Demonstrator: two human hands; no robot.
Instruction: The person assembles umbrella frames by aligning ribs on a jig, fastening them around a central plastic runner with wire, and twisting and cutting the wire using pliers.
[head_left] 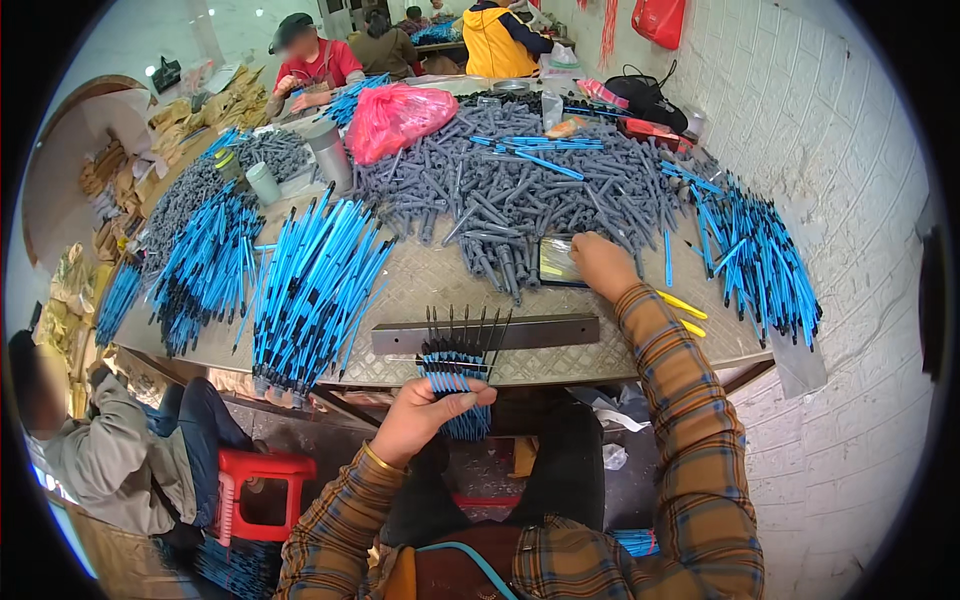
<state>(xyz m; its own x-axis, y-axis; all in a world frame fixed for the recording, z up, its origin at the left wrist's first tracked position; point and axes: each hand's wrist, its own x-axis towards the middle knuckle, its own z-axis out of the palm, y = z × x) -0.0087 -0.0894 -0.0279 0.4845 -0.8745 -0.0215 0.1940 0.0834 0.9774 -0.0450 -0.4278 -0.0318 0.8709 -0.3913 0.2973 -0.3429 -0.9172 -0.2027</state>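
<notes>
My left hand [425, 418] is closed around a bundle of thin blue rods with black ends [460, 378]. Several slim dark tips stick up from the bundle, in front of a long dark bar [545, 331] lying at the table's near edge. Farther right, my right hand [603, 264] reaches to a small shallow tray [557, 270] with a dark rim and pale contents. Its fingers are bent and drawn together over the tray; what they pinch, if anything, is too small to make out.
Grey plastic pieces [520, 190] form a large heap beyond the tray. More blue rods lie in piles at left [310, 290] and right [765, 260]. Yellow-handled pliers [684, 304] rest beside my right forearm. A person [130, 450] sits at left; others work behind the table.
</notes>
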